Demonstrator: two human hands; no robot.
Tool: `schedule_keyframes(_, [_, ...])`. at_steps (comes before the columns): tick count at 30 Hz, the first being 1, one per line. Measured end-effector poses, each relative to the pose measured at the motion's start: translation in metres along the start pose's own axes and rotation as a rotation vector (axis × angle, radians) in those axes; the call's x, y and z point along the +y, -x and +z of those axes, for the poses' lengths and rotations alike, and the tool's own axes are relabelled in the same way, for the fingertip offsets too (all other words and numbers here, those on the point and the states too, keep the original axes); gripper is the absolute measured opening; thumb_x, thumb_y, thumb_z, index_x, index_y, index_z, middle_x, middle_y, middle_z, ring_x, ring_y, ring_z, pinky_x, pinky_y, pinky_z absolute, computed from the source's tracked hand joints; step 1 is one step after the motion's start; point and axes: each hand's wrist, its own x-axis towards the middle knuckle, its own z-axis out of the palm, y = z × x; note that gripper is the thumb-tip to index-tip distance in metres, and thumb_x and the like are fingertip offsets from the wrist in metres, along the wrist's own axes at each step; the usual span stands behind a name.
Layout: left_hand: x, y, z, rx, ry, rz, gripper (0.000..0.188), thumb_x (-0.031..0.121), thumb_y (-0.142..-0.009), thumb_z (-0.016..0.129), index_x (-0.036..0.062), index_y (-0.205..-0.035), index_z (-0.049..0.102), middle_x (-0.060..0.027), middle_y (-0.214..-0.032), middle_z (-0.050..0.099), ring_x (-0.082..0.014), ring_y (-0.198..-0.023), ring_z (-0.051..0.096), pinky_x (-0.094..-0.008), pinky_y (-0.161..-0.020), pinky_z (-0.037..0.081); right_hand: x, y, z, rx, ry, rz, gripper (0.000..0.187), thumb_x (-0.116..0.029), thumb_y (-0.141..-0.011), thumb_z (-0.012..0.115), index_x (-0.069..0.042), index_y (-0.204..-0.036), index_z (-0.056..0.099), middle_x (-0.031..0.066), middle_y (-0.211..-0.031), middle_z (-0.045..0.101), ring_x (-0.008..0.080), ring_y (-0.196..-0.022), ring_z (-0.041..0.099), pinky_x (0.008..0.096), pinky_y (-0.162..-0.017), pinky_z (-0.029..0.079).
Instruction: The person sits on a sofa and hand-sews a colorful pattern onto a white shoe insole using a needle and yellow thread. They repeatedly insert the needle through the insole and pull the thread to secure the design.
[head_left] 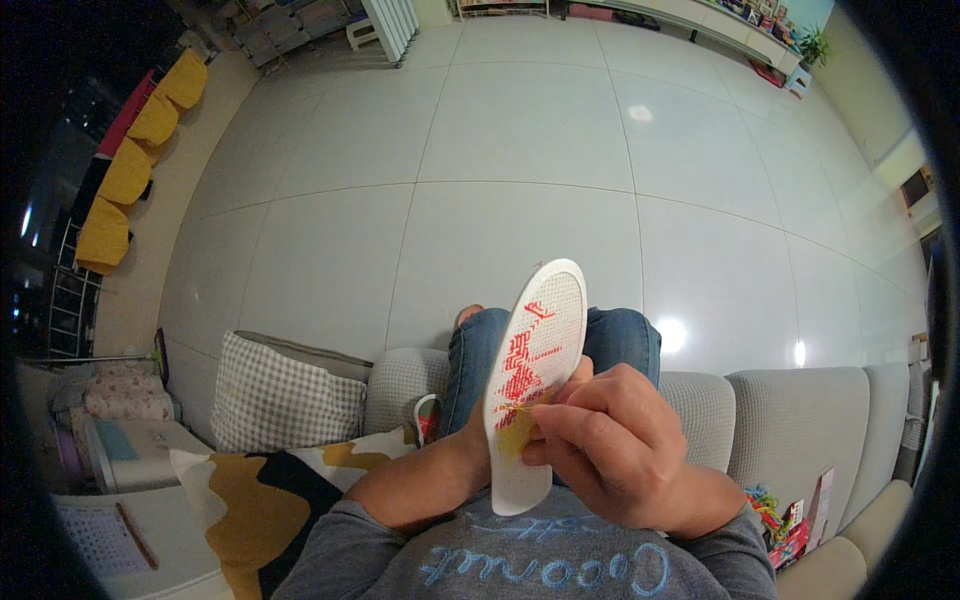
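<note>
A white insole (565, 300) stands nearly upright above my lap, tilted slightly to the right. Red cross-stitching runs down its middle, and lower down there is a patch of yellow stitching (512, 434). My left hand (474, 442) grips the insole from behind; most of that hand is hidden, with fingertips showing past the right edge. In front of the lower half, my right hand (618, 432) is closed in a pinch at the yellow patch. A thin yellow thread (524, 407) shows at its fingertips; whether a needle is there too, I cannot tell.
I sit on a grey sofa (790, 420). To my left lie a checked cushion (290, 395), a patterned pillow (240, 520) and a small sole-shaped piece (427, 420) with red marks. At the right are colourful thread bundles (765, 508). Tiled floor (520, 130) stretches ahead.
</note>
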Motion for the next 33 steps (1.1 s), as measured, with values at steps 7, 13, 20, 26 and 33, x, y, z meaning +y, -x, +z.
schedule_keyframes(7, [0.014, 0.012, 0.007, 0.311, -0.682, 0.372, 0.028, 0.034, -0.098, 0.040, 0.0087, -0.090, 0.050, -0.0003, -0.075, 0.053, -0.0033, -0.062, 0.048, -0.0170, -0.052, 0.040, 0.006, 0.008, -0.012, -0.021, -0.065, 0.186, 0.018, 0.004, -0.067, 0.066, 0.000, -0.084, 0.062, 0.0109, -0.079, 0.056, 0.0235, -0.068, 0.056, 0.0316, -0.057, 0.046])
schedule_keyframes(13, [0.012, 0.013, 0.008, 0.496, -1.165, 0.483, 0.020, 0.023, -0.096, 0.049, 0.0041, -0.090, 0.050, 0.0010, -0.079, 0.055, -0.0024, -0.069, 0.049, -0.0175, -0.061, 0.042, 0.040, 0.031, 0.003, 0.043, -0.466, 0.448, 0.009, 0.002, -0.078, 0.064, 0.000, -0.086, 0.059, 0.0075, -0.083, 0.058, 0.0158, -0.075, 0.057, 0.0275, -0.065, 0.048])
schedule_keyframes(20, [0.013, 0.011, 0.016, 0.328, -0.836, 0.341, 0.026, 0.001, -0.088, 0.055, -0.0005, -0.108, 0.039, -0.0125, -0.103, 0.061, -0.0138, -0.094, 0.060, -0.0279, -0.081, 0.051, 0.058, 0.048, 0.016, 0.266, -1.131, 0.596, 0.020, 0.003, -0.082, 0.062, -0.002, -0.098, 0.050, 0.0045, -0.094, 0.058, 0.0112, -0.088, 0.057, 0.0256, -0.078, 0.049])
schedule_keyframes(26, [0.013, 0.013, 0.017, 0.369, -0.805, 0.373, 0.027, 0.000, -0.087, 0.055, -0.0005, -0.109, 0.040, -0.0117, -0.106, 0.060, -0.0132, -0.095, 0.060, -0.0282, -0.083, 0.050, 0.065, 0.047, 0.002, 0.428, -0.111, 0.362, 0.017, 0.002, -0.073, 0.067, -0.004, -0.088, 0.061, 0.0064, -0.088, 0.059, 0.0196, -0.083, 0.056, 0.0317, -0.076, 0.045])
schedule_keyframes(33, [0.008, 0.010, 0.018, 0.393, -0.881, 0.427, 0.031, -0.001, -0.085, 0.058, -0.0012, -0.111, 0.040, -0.0104, -0.107, 0.059, -0.0123, -0.095, 0.059, -0.0272, -0.082, 0.050, 0.051, 0.032, -0.003, 0.176, 0.385, -0.023, 0.022, -0.009, -0.060, 0.072, -0.008, -0.081, 0.065, 0.0041, -0.082, 0.058, 0.0222, -0.082, 0.052, 0.0371, -0.076, 0.041])
